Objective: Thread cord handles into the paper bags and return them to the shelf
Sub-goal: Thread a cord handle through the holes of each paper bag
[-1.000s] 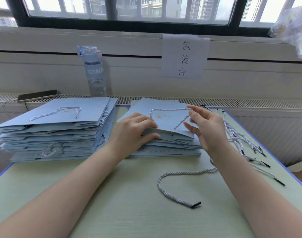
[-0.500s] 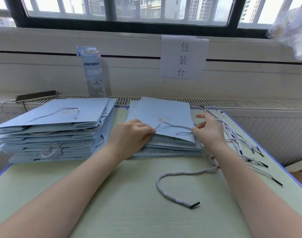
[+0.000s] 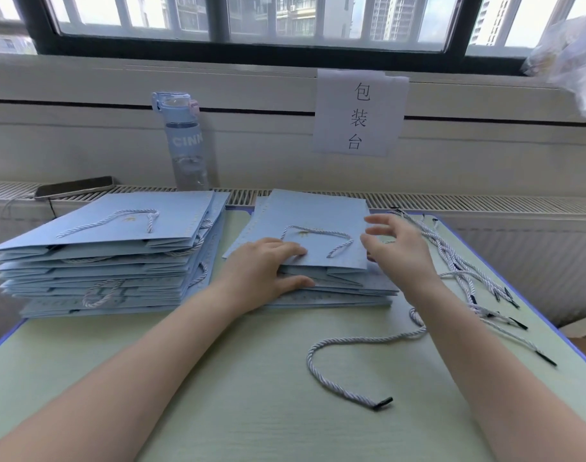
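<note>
- My left hand (image 3: pixel 265 268) is at the near left corner of the top bag (image 3: pixel 311 218), centre of frame. Fingers are curled over the top and the thumb is tucked under the edge, so I'm pinching it.
- My right hand (image 3: pixel 398 251) is loose with fingers spread, just at the bag's right edge and holding nothing. It's a bit blurry, so I can't say if it's touching the paper.
- That bag sits on the right stack (image 3: pixel 351 291) and has a handle (image 3: pixel 318 232) looped across its face.
- The left stack (image 3: pixel 111 258) is taller, at mid left, and its top bag has a handle too.
- There's one loose cord (image 3: pixel 351 341) on the table (image 3: pixel 218 378), lower right of centre, curving to a black tip.
- A pile of cords (image 3: pixel 468 271) lies along the right edge.
- Up at the back: a bottle (image 3: pixel 185 141), a phone (image 3: pixel 75 186) at the left, and a paper sign (image 3: pixel 360 115) on the wall.
</note>
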`<state>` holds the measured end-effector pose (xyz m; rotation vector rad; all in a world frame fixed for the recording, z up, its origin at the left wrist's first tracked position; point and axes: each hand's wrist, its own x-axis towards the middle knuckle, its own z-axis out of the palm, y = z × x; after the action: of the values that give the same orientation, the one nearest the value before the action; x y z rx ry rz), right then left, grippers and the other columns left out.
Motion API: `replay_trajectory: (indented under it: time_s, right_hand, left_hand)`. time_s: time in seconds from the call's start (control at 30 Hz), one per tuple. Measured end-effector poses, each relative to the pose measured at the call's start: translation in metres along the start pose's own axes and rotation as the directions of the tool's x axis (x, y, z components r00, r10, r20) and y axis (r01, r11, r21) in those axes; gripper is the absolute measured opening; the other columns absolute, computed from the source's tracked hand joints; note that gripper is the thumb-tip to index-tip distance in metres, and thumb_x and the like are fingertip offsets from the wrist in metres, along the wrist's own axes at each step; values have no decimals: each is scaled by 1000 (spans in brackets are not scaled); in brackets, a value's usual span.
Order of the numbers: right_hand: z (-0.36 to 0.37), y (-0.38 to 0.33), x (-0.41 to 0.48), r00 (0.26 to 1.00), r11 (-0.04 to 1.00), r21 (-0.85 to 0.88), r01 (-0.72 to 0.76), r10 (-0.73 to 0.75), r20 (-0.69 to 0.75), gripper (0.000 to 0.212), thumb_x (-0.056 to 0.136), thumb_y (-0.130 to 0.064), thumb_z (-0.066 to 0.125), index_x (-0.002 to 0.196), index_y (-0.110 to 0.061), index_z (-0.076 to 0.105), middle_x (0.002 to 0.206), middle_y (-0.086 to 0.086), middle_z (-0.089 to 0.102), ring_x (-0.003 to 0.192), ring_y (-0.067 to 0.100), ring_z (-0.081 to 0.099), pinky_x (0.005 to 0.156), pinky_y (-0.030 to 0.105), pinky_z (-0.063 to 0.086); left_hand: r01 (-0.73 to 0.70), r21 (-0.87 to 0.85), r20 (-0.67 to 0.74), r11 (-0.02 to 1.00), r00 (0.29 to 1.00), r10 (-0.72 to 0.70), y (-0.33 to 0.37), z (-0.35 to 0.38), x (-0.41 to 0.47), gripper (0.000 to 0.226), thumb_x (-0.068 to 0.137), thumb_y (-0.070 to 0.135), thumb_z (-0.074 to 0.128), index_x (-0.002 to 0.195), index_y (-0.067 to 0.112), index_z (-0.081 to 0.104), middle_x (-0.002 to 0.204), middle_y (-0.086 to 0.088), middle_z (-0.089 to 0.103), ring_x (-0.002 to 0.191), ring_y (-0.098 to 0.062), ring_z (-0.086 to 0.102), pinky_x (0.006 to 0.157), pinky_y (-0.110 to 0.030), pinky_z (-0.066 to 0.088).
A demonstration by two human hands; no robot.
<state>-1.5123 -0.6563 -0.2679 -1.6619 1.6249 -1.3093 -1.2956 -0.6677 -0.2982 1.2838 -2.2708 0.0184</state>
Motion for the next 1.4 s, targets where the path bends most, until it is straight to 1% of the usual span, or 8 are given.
replay_trajectory:
  time_s: [0.2, 0.33, 0.53, 0.87, 1.03, 1.13, 1.23, 1.4]
  right_hand:
    - [3, -14, -7, 982, 905, 382, 188, -165, -91, 31, 88, -5, 61, 105, -30, 54, 105, -9, 59, 86, 0, 66, 80, 20, 51]
    - [9, -17, -12, 961, 906, 335, 259, -205, -187, 16, 92, -16, 57, 107, -20, 55, 102, -5, 63, 96, 2, 62, 78, 15, 50]
    - [29, -18, -28, 960, 882, 403, 246, -280, 27, 46, 80, -66, 53, 101, -26, 63, 95, -6, 72, 92, 11, 69, 74, 27, 56]
    - [22, -20, -22, 949, 881, 378, 285, -204, -240, 28, 95, -3, 48, 121, -9, 56, 102, 3, 69, 82, 16, 71, 64, 33, 59]
    - [6, -14, -8, 824, 867, 274, 417, -232, -517, 30, 94, -11, 51, 120, -23, 59, 90, -9, 69, 82, 9, 68, 66, 41, 60]
    - [-3, -10, -1, 591, 841, -149, 520, -480, -648, 26, 91, -8, 53, 112, -7, 66, 57, 1, 54, 52, 6, 42, 60, 28, 54]
    - [-6, -6, -2, 389, 610, -569, 551, -791, -472, 29, 84, 5, 57, 109, -3, 68, 79, 11, 73, 54, 13, 48, 52, 20, 39]
    - [-5, 7, 4, 641, 515, -613, 599, -767, -19, 32, 79, -11, 54, 100, -26, 73, 93, -8, 73, 66, 21, 69, 50, 27, 51]
  left_hand:
    - [-46, 79, -362, 996, 929, 71, 2, -1, -1, 35, 82, 41, 56, 103, 18, 72, 92, 2, 74, 76, -19, 70, 57, -29, 52]
    - [-92, 113, -525, 989, 840, 138, 9, -6, -1, 31, 87, 31, 51, 95, 13, 75, 87, 1, 75, 64, -20, 71, 45, -31, 55]
    - [-97, 47, -530, 994, 841, 107, 21, -1, -3, 31, 88, 34, 55, 101, 13, 74, 95, 1, 74, 66, -19, 71, 47, -31, 55]
    - [-332, 76, -350, 940, 874, 337, 29, 9, -4, 34, 91, 16, 52, 124, 12, 63, 127, -5, 61, 120, -24, 56, 88, -39, 53]
    - [-283, 98, -357, 954, 885, 300, 26, 7, -3, 38, 93, 19, 48, 127, 9, 59, 139, -10, 50, 133, -26, 41, 104, -36, 38]
    - [-252, 87, -376, 964, 888, 266, 25, 6, -4, 41, 94, 21, 47, 132, 7, 53, 142, -10, 46, 135, -27, 38, 107, -37, 35]
    - [-218, 72, -404, 973, 886, 228, 28, 5, -4, 48, 95, 23, 45, 137, 0, 44, 145, -14, 42, 136, -27, 35, 111, -37, 31]
    - [-108, -41, -467, 993, 881, 77, 32, 0, -4, 61, 95, 29, 40, 144, -5, 24, 149, -12, 27, 139, -21, 22, 116, -23, 15]
